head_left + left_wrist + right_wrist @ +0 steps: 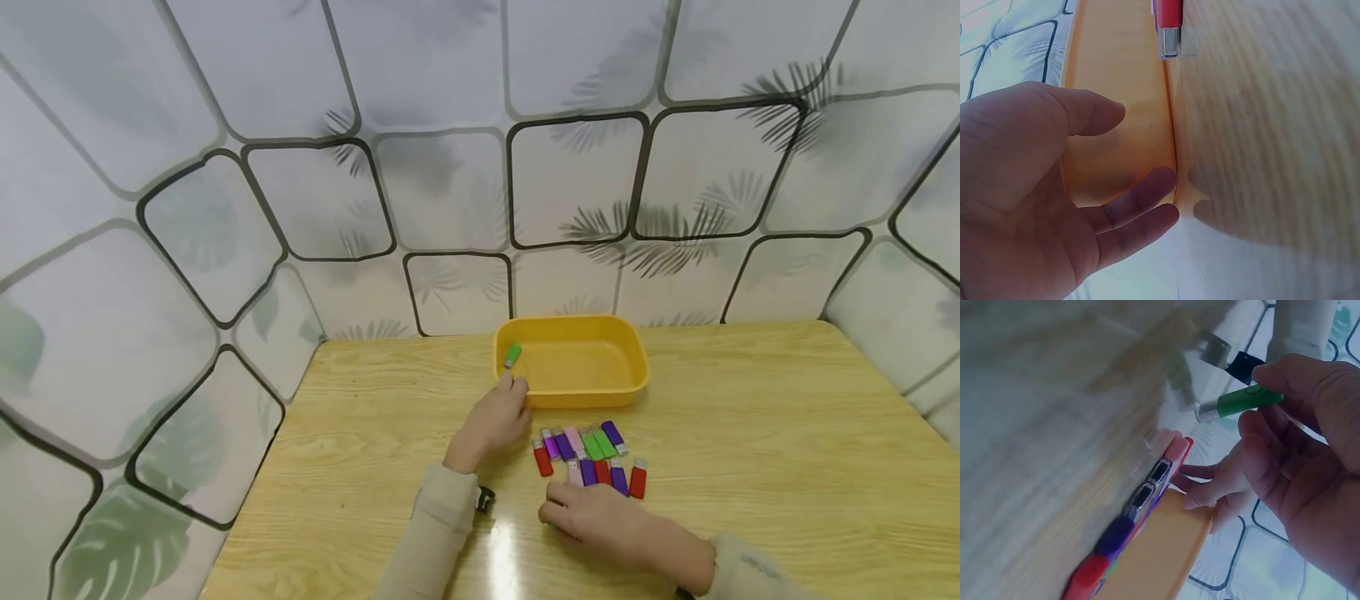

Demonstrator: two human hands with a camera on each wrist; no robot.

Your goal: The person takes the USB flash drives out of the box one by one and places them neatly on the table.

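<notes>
My left hand (pixel 495 421) is at the front left corner of a yellow tray (pixel 572 400). In the left wrist view its thumb and fingers are spread, with nothing between them. Just beyond its fingertips, a green USB stick (pixel 513 353) shows inside the tray at the left. My right hand (pixel 600 518), low over the table, pinches another green USB stick (pixel 1247 401) between thumb and fingers, metal plug pointing outward. Beside that hand lie USB sticks in two rough rows, including a red one (pixel 638 480), a purple one (pixel 613 432) and a pink one (pixel 573 437).
The light wooden table (pixel 750 433) carries the tray near its back edge, with the USB sticks in front. A patterned cloth or wall covering (pixel 570 183) rises behind the table and along both sides. A small black piece (pixel 485 498) shows at the left wrist.
</notes>
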